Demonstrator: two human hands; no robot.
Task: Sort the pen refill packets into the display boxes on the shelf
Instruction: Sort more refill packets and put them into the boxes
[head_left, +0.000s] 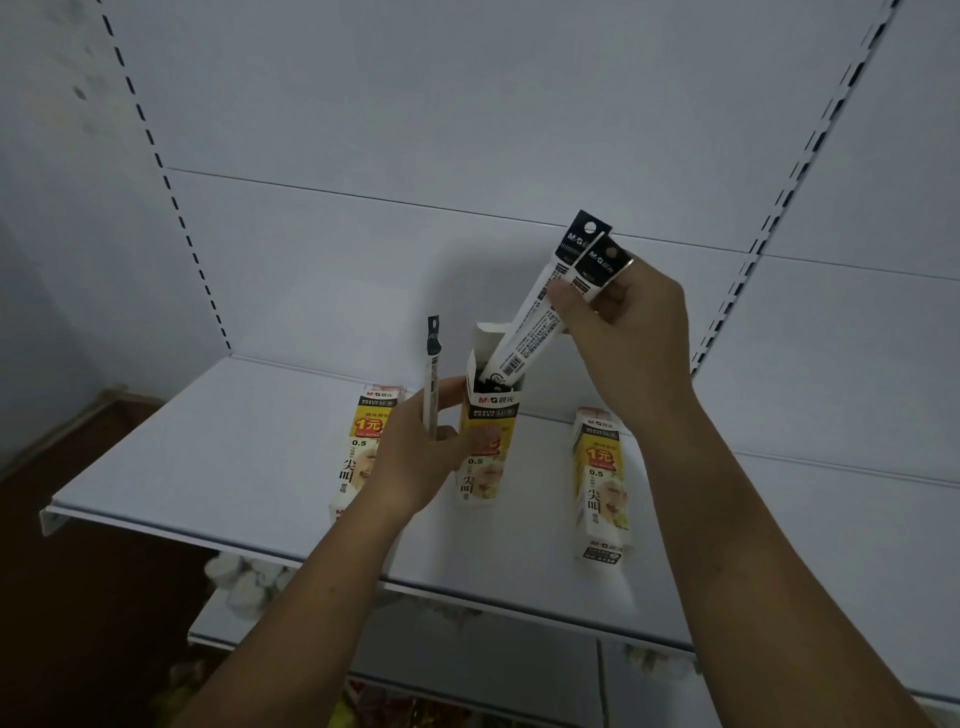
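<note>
Three yellow-and-white display boxes stand on the white shelf (218, 467). The middle box (491, 431) has its top flap open and dark refill packets inside. My right hand (618, 322) pinches two black-topped refill packets (566, 280); the longer one slants down with its lower end inside the middle box. My left hand (421, 457) grips the middle box's left side and also holds one thin refill packet (432, 374) upright. The left box (363, 441) is partly hidden behind my left hand. The right box (602, 483) stands apart, its top closed.
The shelf's back panel (467, 130) is bare white with slotted uprights at both sides. Below the shelf edge a lower shelf (467, 660) holds white round items (244, 582) and colourful goods. A brown cardboard box (104, 415) sits at the far left.
</note>
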